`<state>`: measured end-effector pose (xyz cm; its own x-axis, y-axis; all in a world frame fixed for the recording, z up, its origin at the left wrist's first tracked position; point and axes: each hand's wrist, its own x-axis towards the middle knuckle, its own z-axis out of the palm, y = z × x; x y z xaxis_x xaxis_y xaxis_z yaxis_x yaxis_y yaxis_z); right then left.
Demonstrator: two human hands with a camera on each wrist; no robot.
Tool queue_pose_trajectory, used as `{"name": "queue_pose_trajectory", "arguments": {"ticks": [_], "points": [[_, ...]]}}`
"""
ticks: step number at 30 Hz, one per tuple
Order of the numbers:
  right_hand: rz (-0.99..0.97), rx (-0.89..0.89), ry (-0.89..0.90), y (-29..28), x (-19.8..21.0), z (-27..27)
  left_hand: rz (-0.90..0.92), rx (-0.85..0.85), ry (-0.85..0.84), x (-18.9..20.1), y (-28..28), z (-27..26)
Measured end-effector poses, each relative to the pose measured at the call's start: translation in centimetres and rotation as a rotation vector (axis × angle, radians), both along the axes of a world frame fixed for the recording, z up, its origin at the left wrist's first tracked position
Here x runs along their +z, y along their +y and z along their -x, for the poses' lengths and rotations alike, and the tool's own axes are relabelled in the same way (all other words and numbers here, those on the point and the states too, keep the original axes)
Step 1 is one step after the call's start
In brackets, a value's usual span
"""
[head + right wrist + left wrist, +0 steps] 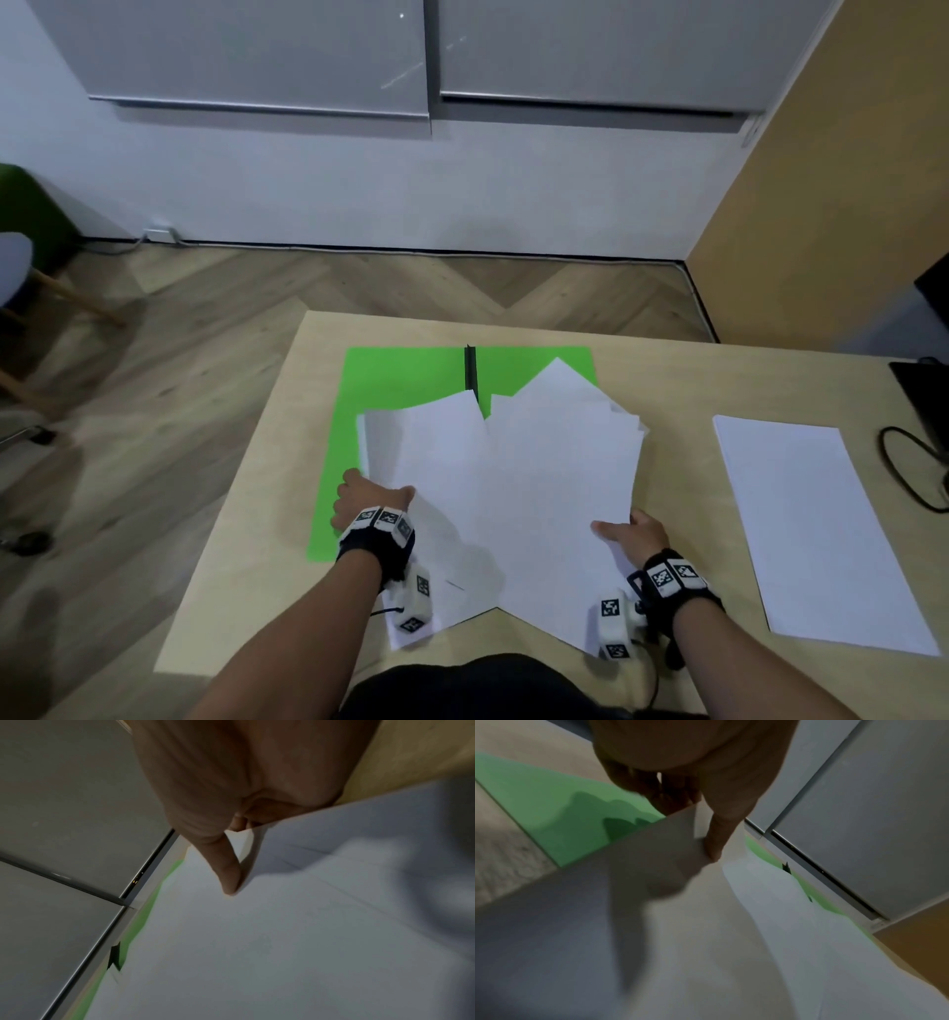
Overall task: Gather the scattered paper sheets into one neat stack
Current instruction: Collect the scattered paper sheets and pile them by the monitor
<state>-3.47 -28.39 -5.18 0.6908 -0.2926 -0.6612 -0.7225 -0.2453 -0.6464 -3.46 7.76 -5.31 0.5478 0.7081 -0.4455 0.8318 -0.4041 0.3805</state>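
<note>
the paper sheets (508, 488) lay in a loose, fanned pile on the wooden desk (246, 555), covering most of the green mat (390, 375) and overhanging its near edge toward the person; their corners pointed in different directions, so the pile was not squared up. the left hand (367, 501) gripped the left edge of the pile, thumb on top of the paper and the fingers (670, 789) curled under it, which the left wrist view showed with the edge lifted off the mat. the right hand (639, 534) gripped the pile's right edge the same way, its thumb (228, 874) pressed flat on the top sheet and the other fingers hidden beneath. a strip of black tape (470, 370) ran across the mat's far part, its near end tucked under the sheets. to the right of the pile, well apart from it, a separate white stack (811, 529) rested flat on the desk, and beyond that a black cable (904, 473) looped near the desk's right edge.
</note>
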Motion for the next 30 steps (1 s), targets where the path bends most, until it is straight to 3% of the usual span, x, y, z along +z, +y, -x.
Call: {"name": "queue_pose_trajectory", "arguments": {"ticks": [6, 11, 15, 24, 28, 30], "points": [[0.041, 0.02, -0.035, 0.0, 0.0, -0.1, 0.175, 0.093, -0.308, 0.0, 0.4, 0.0], [0.042, 0.034, -0.066, 0.3, 0.7, 0.0, 0.142, 0.004, -0.451, 0.3, 0.8, 0.3], [0.014, 0.076, -0.08, 0.5, 0.9, 0.3, 0.169, 0.007, -0.425, 1.2, 0.9, 0.1], [-0.104, -0.032, -0.087, 3.3, 1.8, -0.5, 0.288, 0.039, -0.418, 1.3, -0.1, 0.3], [-0.061, 0.083, -0.097, 4.7, 0.9, -1.2, 0.517, -0.032, -0.43, 2.7, -2.3, 0.3], [-0.031, 0.172, -0.083, 5.4, 0.4, -1.1, 0.55, -0.095, -0.383, 3.0, -3.1, -0.2]]}}
